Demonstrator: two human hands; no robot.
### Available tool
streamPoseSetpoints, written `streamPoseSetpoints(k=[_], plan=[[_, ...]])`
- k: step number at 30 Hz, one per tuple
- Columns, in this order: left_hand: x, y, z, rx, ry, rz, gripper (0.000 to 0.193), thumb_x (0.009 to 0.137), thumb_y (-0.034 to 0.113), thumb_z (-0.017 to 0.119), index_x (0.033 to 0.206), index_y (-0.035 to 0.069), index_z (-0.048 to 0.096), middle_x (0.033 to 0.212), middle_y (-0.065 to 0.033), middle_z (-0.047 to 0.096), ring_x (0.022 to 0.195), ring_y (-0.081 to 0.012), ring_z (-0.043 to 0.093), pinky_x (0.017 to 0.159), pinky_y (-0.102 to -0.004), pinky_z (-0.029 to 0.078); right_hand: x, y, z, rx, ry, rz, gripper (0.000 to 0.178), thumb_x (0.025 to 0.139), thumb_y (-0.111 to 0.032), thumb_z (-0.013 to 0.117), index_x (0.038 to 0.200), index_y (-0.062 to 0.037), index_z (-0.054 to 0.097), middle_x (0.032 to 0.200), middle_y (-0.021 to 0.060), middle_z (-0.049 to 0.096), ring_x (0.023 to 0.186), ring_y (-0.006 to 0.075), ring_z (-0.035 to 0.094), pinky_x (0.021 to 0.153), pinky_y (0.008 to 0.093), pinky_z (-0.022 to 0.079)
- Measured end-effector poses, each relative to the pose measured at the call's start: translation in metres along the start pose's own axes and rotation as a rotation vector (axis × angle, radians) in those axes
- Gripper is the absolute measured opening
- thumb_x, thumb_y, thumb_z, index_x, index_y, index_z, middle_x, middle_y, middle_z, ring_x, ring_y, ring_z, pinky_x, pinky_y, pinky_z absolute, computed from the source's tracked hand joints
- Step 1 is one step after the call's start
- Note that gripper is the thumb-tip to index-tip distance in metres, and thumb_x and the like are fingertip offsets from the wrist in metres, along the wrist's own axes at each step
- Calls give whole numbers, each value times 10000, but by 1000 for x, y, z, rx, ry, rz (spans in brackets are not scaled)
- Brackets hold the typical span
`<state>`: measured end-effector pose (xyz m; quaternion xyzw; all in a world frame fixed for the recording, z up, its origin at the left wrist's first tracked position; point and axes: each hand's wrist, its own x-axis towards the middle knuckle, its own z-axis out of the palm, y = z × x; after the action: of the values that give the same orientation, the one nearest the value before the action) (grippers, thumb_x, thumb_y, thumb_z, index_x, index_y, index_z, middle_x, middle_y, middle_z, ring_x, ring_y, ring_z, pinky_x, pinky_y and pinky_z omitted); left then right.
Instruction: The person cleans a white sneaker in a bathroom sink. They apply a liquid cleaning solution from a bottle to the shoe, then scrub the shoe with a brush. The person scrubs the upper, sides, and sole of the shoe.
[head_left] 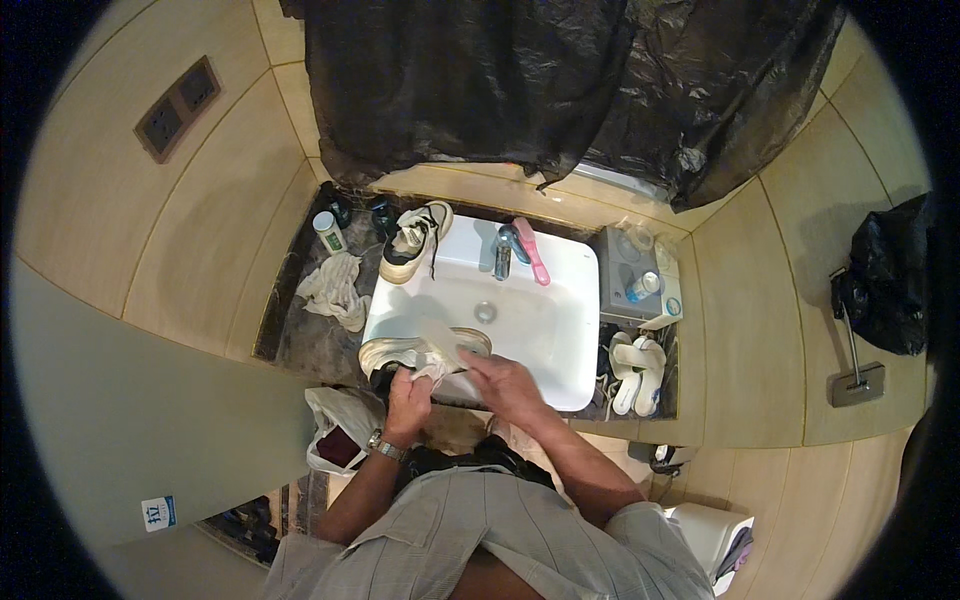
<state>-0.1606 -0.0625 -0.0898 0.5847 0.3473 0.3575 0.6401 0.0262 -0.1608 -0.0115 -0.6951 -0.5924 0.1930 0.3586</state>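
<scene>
A white and black sneaker (380, 354) lies sideways over the near left rim of the white sink (540, 340). My left hand (407, 405) is closed on it, and a crumpled white cloth or tissue (432, 370) shows beside my fingers. My right hand (508, 388) is closed just to the right, over the sink's near part. A pale, blurred strip (437, 335) reaches from its fingers across the shoe; its kind does not show. The matching sneaker (408, 245), with dark laces, rests on the sink's far left corner.
A faucet (503, 252) and a pink brush-like thing (533, 255) are at the sink's back. White rags (337, 290) and a white bottle (328, 232) stand left. To the right are a grey box (625, 265) and white slippers (638, 375). Black plastic (560, 90) hangs ahead.
</scene>
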Motion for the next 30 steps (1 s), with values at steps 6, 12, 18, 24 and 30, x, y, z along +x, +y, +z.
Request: streamPoseSetpoints(k=[6,12,18,24,30], plan=[[-3,8,-1,-181,6,-121,267,960,98,538,1161,-44,641,1070,-69,708,920,-146,623,841,-292,507,-20,24,-14,-160,18,126,443,1006,-238,620,1447,-205,583,957,201,716,883,399,702,776,495,563],[1,28,2,-503,65,-199,254,1027,155,609,1217,-5,665,1158,-61,711,1028,-126,650,876,-301,530,20,-29,36,-49,-23,-6,458,1009,-191,596,1462,-140,563,1121,228,713,944,428,699,775,518,569],[0,13,-15,33,-106,177,368,1082,147,542,1428,22,529,1360,-96,633,1207,-202,628,1030,-376,518,37,-20,47,-65,-9,-76,474,1002,-182,604,1472,-142,552,1133,226,714,934,420,707,751,519,572],[25,-45,-20,-672,-10,-181,421,1099,293,499,1391,-5,550,1257,-96,682,1110,-204,669,965,-339,533,47,-18,44,-208,-77,-90,472,997,-197,623,1466,-200,570,1037,190,740,880,399,718,753,495,579],[15,11,-13,-599,163,-266,422,1050,321,551,1212,-53,661,1130,-110,725,1022,-200,691,880,-340,540,22,4,-24,-273,-107,43,441,985,-198,653,1424,-214,614,1037,171,737,906,372,714,764,472,577]])
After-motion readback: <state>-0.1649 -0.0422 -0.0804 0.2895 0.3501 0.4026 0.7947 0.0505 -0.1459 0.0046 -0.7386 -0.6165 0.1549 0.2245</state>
